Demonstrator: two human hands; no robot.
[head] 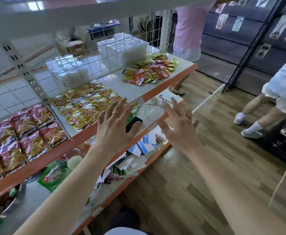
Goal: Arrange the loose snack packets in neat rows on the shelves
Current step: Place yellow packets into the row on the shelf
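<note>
Both hands reach forward with fingers spread and straight, grasping nothing. The left hand (116, 126), with a ring (116, 112) on one finger, is over the orange front edge of the upper shelf (135, 85), its fingertips just beside the nearest yellow packets (88, 106); whether it touches them cannot be told. The right hand (179, 128) is to the right of it, in front of the shelf edge and clear of any packet.

The yellow packets lie flat in neat rows on the shelf. To their left, past an upright divider, the red packets (20, 133) lie in rows as well. Farther along the same shelf, well apart from the hands, sits a loose pile of small packets (150, 70), red and yellow, jumbled together. Behind the rows stands a wire grid (81, 68), with clear containers (122, 46) at the back.

On the shelf below are a glass bowl (154, 111), a black object (133, 123), a green packet (54, 175) and scattered white and blue cards (144, 145). Two people stand on the wooden floor (206, 167) to the right, one in a pink garment (189, 31), one in white socks (254, 128).
</note>
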